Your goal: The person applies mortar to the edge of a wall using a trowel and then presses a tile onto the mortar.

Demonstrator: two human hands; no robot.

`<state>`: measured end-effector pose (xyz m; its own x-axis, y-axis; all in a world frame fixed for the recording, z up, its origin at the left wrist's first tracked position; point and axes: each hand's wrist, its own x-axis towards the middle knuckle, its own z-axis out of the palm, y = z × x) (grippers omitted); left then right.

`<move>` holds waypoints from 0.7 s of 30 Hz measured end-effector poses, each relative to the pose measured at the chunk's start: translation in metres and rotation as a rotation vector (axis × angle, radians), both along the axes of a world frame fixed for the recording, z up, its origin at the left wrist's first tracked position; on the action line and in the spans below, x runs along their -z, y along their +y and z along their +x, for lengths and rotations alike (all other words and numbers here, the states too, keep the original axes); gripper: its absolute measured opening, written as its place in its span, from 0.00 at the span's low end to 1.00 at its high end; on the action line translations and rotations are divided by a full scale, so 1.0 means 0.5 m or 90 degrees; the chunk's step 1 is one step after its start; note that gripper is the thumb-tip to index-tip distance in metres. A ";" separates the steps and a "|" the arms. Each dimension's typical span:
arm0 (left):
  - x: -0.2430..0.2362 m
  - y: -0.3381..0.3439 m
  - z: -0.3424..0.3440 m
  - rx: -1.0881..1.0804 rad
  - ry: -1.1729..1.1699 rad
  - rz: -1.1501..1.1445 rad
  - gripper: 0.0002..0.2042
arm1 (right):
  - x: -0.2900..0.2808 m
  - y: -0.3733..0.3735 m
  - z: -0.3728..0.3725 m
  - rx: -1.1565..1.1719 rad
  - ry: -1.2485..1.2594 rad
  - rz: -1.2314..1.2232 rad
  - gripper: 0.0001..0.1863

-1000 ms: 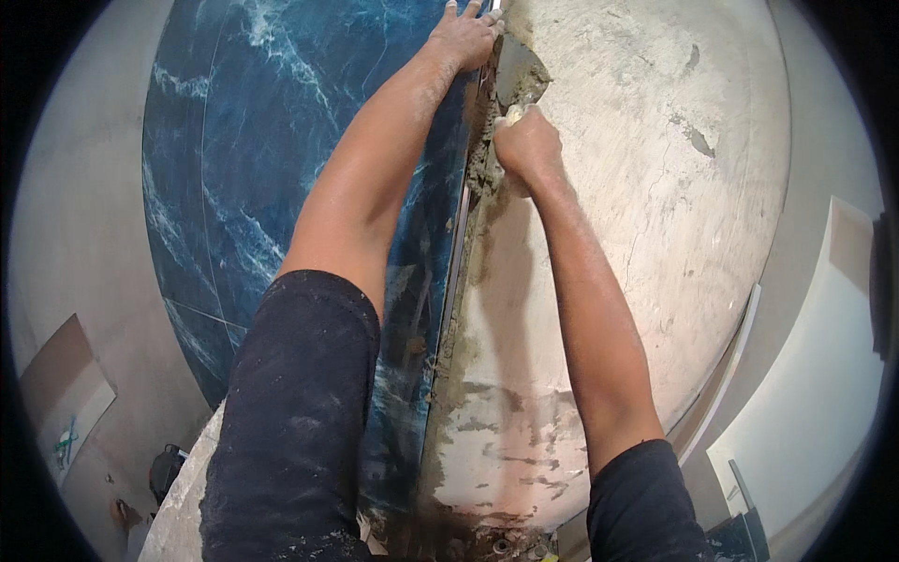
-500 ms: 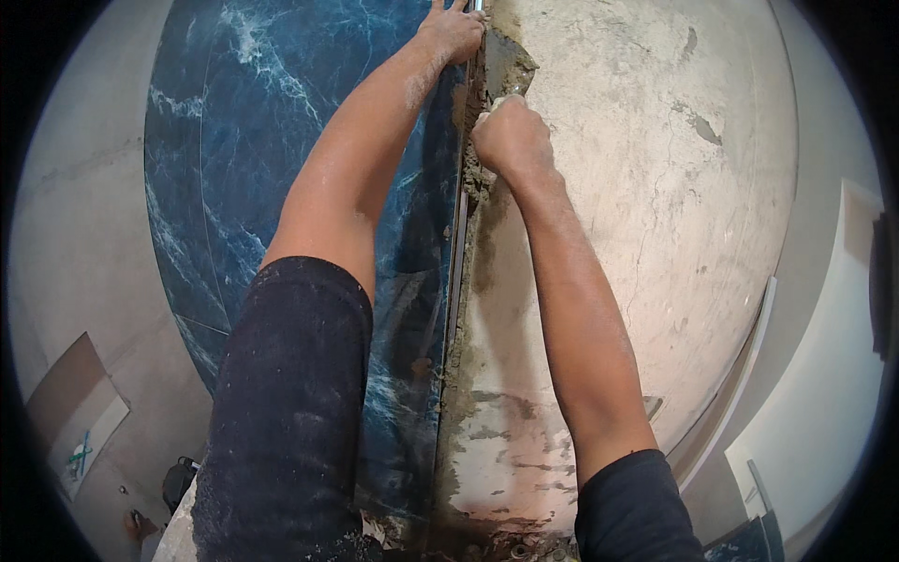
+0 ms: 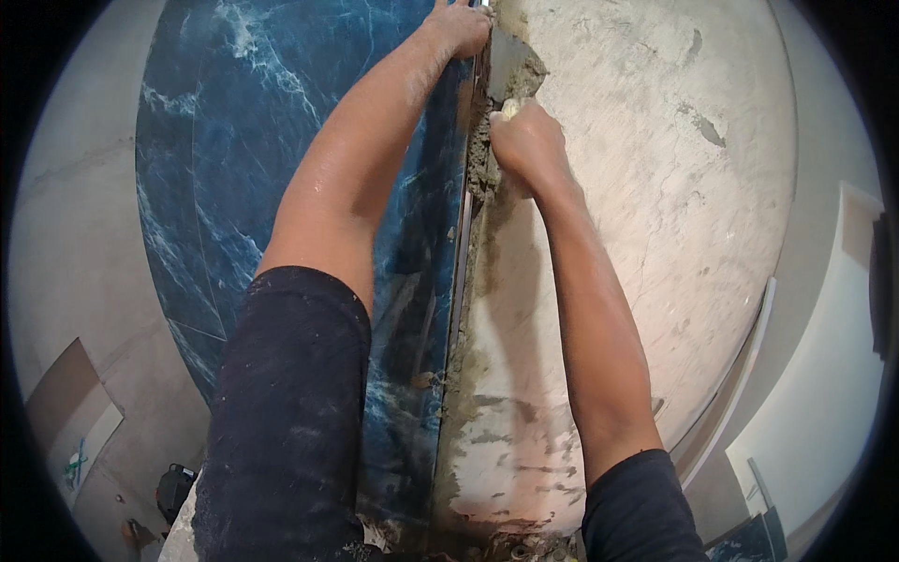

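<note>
Trowel: one, grey flat blade (image 3: 510,61) narrowing at its upper end, dull and smeared; wet clumps cling along its right edge and near the grip.
Trowel, location: upper middle of the view, lying along the seam, just right of the blue panel's edge.
Handle: pale yellowish, only a small piece (image 3: 510,109) showing above the fist; the rest is hidden.
Right hand (image 3: 529,145): closed in a fist about the handle, thumb side toward the seam, knuckles toward the pale surface.
Mortar (image 3: 480,164): grey-brown, coarse and lumpy, damp-looking; packed in a ragged band below the blade, beside the panel edge.
Strip (image 3: 463,253): narrow, straight, metallic-looking, running lengthwise along the panel edge.
Left hand (image 3: 461,30): at the top of the view, laid on the panel by its edge, fingers parted, dusted pale; fingertips cut off by the frame.
Blue panel (image 3: 253,169): glossy deep blue, veined white like marble, crossed by thin joint lines; shadowed near the seam.
Pale surface (image 3: 655,206): cream, finely cracked, with grey scars; darker damp patches toward the bottom.
Sleeves: two, dark; the left sleeve (image 3: 290,375) flecked with pale specks, the right sleeve (image 3: 641,506) lower right.
Outer left: a board (image 3: 61,389) with a small green item (image 3: 77,463), kind unclear.
Outer right: a white panel (image 3: 805,412), curved by the lens.
</note>
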<state>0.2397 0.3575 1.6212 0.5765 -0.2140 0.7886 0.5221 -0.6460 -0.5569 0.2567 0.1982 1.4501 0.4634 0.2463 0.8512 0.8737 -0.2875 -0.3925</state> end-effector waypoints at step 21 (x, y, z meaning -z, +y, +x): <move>0.011 0.005 0.025 0.032 -0.007 -0.041 0.20 | 0.105 0.023 -0.022 0.033 0.039 0.008 0.25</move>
